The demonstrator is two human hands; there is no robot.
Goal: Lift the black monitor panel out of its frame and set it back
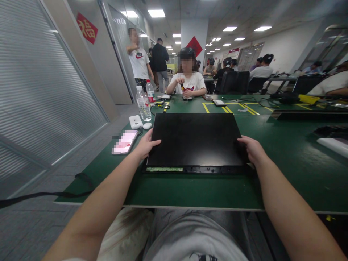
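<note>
A black flat display panel (195, 139) lies in front of me over the green table, between my two hands. My left hand (146, 144) grips its left edge, the thumb on the dark face and the other fingers hidden at the side. At the right edge, my right hand (251, 148) holds it the same way, thumb on top and fingers partly out of sight. Along the near side runs a black frame strip (212, 169) with a green circuit board (164, 169) at its left part. Whether panel and frame are joined cannot be seen.
Left of the panel are a phone (125, 141), a white device (135, 122), a white mouse-like object (147, 125) and two bottles (143, 105). At right lie a long dark bar (310, 116) and a white object (333, 146). A person (187, 81) works across the green table (195, 192).
</note>
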